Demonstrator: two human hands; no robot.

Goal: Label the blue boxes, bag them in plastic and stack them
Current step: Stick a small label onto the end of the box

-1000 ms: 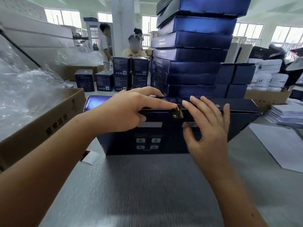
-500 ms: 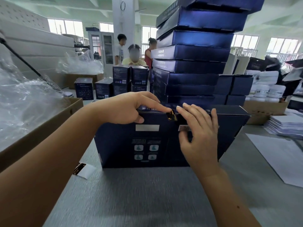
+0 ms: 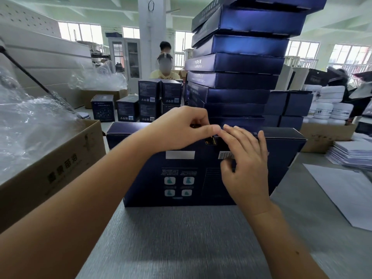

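Blue box [image 3: 179, 176] stands upright, left hand [image 3: 177, 130] and right hand [image 3: 247, 164] touching it.

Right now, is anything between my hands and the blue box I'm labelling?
Nothing visible. The left hand grips the blue box at its top edge, and the right hand presses straight fingers on its front beside the gold sticker.
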